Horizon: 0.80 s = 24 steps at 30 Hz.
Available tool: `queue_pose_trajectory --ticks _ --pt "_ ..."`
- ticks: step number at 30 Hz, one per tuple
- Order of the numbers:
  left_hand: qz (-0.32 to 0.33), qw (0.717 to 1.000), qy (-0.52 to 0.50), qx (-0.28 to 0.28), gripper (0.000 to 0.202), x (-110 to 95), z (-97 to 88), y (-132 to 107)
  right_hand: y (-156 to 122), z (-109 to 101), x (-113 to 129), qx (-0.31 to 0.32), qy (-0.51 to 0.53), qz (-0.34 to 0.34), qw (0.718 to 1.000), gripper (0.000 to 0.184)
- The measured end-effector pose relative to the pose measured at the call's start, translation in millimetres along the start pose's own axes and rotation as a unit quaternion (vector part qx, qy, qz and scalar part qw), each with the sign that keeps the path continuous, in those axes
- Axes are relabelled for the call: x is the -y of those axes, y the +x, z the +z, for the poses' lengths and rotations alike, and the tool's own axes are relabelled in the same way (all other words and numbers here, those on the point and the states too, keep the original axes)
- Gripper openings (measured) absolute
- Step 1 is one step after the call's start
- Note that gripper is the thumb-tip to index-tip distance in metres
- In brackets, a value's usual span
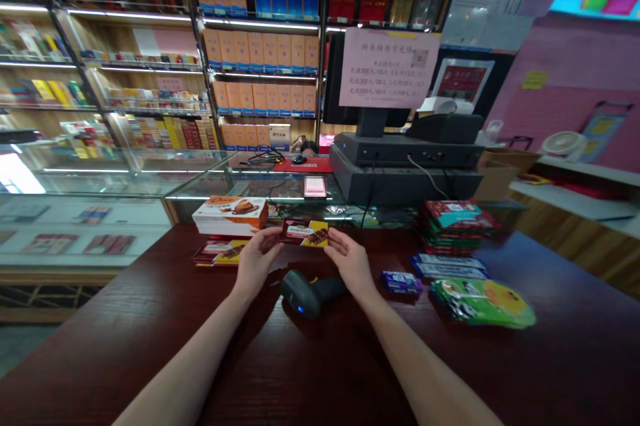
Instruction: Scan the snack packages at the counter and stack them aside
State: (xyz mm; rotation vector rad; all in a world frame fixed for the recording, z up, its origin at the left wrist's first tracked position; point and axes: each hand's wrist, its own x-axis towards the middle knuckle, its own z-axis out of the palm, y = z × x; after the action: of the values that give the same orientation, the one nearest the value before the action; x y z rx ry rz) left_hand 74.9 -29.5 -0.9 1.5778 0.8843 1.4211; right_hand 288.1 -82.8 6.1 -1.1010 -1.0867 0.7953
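A chocolate bar in a dark red and yellow wrapper is held level above the counter, printed face toward me. My left hand pinches its left end. The right end is gripped between the thumb and fingers of my right hand. Below and between my wrists lies a black handheld barcode scanner with a blue light lit; its handle points toward my right wrist. Just left of my left hand, similar chocolate bars lie under a white and orange Dove box.
To the right stand a stack of red and green packs, blue packs, a purple pack and a green pouch. A cash register and glass case stand beyond the brown counter.
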Motion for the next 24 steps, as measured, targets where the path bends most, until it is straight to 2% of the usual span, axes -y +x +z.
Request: queue_pose_trajectory --ticks 6,16,20,24 --pt "0.008 0.999 0.001 -0.05 0.039 0 -10.7 4 -2 14 8 0.039 -0.017 -0.015 0.999 0.059" --pt "0.021 0.998 0.001 -0.058 0.046 -11 -34.4 14 -2 35 29 0.082 -0.041 0.021 0.996 0.056" --pt "0.026 0.998 0.016 -0.058 0.046 -18 -50.8 10 -5 50 42 0.094 -0.031 0.025 0.995 0.053" --pt "0.016 0.995 0.054 -0.082 0.047 -23 -73.7 0 -10 69 54 0.126 -0.022 0.038 0.991 0.051"
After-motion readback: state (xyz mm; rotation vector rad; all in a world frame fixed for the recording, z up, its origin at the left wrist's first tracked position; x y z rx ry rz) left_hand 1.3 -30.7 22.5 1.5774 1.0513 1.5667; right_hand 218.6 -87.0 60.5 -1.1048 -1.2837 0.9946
